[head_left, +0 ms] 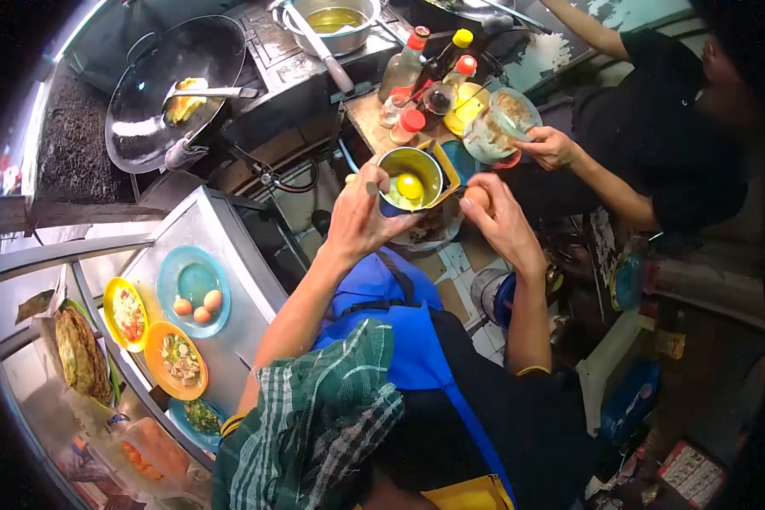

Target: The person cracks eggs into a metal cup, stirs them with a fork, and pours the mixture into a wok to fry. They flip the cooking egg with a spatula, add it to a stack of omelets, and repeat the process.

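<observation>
My left hand [361, 212] is wrapped round a metal cup [386, 206], tilted so that its inside faces me. A raw egg [409, 187] with a whole yolk lies in the cup. Close to the cup's right side, my right hand [506, 223] grips a brown egg [477, 198] between its fingers. Whether that shell is cracked is hidden by the fingers. Three more brown eggs [213, 300] rest on a blue plate [171, 262] at my left.
A wok [221, 55] holding food and a spatula [225, 93] is at upper left, beside a pot of oil [374, 10]. Sauce bottles [402, 64] stand ahead. Plates of chopped ingredients [180, 361] are at left. A co-worker's hand [552, 148] holds a tub [489, 136] at right.
</observation>
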Demonstrator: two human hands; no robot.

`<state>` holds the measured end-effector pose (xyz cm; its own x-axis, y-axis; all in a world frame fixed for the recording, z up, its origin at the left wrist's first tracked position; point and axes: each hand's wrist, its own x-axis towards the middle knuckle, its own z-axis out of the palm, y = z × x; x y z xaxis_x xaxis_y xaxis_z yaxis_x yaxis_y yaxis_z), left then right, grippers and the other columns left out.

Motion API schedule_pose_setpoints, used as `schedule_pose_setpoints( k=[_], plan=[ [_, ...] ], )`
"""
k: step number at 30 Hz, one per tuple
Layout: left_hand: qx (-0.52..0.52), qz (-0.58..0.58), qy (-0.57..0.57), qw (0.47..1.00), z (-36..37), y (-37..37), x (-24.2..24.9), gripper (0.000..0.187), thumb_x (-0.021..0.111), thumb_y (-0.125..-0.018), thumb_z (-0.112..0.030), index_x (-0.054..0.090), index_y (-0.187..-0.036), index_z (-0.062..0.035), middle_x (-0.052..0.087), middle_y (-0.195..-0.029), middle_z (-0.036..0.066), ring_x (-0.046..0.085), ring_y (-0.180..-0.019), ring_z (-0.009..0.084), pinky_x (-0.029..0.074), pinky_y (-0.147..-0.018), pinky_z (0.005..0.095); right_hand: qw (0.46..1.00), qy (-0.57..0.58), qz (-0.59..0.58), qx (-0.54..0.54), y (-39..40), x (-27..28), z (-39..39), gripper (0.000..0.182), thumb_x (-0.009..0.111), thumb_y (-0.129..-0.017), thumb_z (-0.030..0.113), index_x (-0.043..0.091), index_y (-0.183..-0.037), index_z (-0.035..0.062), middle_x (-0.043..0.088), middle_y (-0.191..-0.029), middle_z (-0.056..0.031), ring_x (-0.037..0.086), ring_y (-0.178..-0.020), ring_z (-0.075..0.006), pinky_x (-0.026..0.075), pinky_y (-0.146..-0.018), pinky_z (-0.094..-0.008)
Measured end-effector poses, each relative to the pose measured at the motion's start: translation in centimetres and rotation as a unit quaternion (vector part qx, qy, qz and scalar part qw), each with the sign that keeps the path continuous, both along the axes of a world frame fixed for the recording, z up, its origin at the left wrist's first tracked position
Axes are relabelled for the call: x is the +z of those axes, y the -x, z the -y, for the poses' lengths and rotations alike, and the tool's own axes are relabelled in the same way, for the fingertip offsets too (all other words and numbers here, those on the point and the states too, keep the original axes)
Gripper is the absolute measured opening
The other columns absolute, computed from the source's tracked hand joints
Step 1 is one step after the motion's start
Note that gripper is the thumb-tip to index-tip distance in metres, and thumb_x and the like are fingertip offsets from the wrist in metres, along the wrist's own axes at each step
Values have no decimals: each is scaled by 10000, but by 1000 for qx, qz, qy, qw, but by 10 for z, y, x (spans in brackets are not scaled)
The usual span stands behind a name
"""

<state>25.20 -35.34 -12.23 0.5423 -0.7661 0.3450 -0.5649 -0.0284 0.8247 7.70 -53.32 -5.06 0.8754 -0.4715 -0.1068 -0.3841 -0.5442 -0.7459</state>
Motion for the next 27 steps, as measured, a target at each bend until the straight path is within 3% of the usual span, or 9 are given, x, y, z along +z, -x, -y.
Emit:
schedule_pose_setpoints(
  k=[5,9,11,13,15,17,18,21,27],
  plan=[
    [27,25,12,999,-6,-4,5,643,928,-676,-242,401,-1000,-66,586,-1311,232,625,-1139,375,522,-932,421,978,124,-113,-123,36,-76,9,393,649,-957,266,556,-1274,52,601,-1086,-201,614,-981,-354,489,-880,-454],
    [27,34,8,999,-10,-6,8,622,927,-674,-230,409,-978,-67,590,-1298,233,623,-1132,368,512,-945,423,988,80,40,-130,9,-46,11,258,654,-934,92,633,-1183,26,639,-983,-173,656,-824,-290,535,-750,-373],
    [26,29,6,999,-11,-5,8,618,927,-668,-219,410,-969,-66,591,-1293,237,619,-1132,369,504,-950,422,991,52,88,-82,-15,-9,0,249,651,-941,98,635,-1179,30,639,-989,-167,654,-802,-281,536,-742,-363],
    [1,45,17,999,-13,-4,11,671,916,-612,-219,406,-1023,-72,580,-1298,193,597,-944,413,505,-821,466,991,-39,128,-2,-38,22,-17,295,686,-918,146,638,-1193,52,644,-1024,-150,655,-858,-277,532,-767,-365],
    [6,39,30,999,-14,-2,9,658,915,-618,-236,425,-1024,-69,585,-1283,193,596,-945,413,504,-822,460,963,27,230,138,-66,31,-34,364,728,-877,210,641,-1201,70,627,-993,-125,641,-906,-283,526,-801,-374],
    [-43,-38,-61,997,-24,-2,9,661,911,-623,-249,476,-1083,-58,606,-1235,186,600,-955,411,504,-814,461,955,87,176,222,-82,43,-51,415,764,-828,178,657,-1217,78,611,-1144,-117,623,-1027,-271,522,-801,-347],
    [-85,4,-1,996,-25,-6,3,743,910,-631,-262,504,-1217,-55,627,-1188,173,609,-988,405,508,-834,452,947,101,160,260,-90,44,-54,365,751,-829,155,663,-1175,78,633,-1083,-120,634,-989,-308,521,-828,-375],
    [-22,62,22,998,-22,-2,10,839,913,-623,-260,486,-1319,-65,629,-1185,169,619,-1036,392,511,-873,450,934,121,154,299,-105,32,-48,273,712,-853,107,667,-1121,79,662,-1004,-114,658,-931,-301,528,-801,-372],
    [12,8,-32,999,-40,-9,36,1028,937,-586,-205,349,-1422,-97,569,-1315,191,591,-1202,354,481,-1027,426,975,19,186,116,-82,70,-29,186,620,-992,181,654,-1073,18,693,-894,-128,691,-766,-219,531,-675,-328]
  ],
)
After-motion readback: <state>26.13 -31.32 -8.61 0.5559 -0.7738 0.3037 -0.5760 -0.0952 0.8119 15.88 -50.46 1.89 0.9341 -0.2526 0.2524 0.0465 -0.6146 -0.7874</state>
